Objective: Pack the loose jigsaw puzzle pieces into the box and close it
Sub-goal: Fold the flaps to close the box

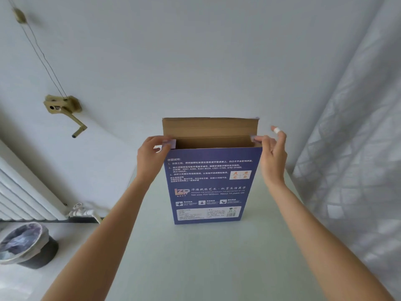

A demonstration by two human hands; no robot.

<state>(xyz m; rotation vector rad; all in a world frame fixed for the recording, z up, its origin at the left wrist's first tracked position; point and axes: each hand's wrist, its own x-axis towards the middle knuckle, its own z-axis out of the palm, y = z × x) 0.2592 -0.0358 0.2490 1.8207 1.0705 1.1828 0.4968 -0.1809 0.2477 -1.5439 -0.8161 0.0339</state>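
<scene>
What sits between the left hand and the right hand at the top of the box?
In the head view, the open mouth of the box lies between the left hand and the right hand, with its brown lid flap standing behind it.

We see two bare forearms coming in from the lower edge of the view, with no sleeve, watch or bracelet on either. Our left hand [152,156] wears no ring or covering that we can make out. On our right hand [273,156] one finger carries a white wrapping [276,129] around its tip, like a bandage or tape; we cannot tell which. Fingernails look short and unpainted where they show at all.
</scene>
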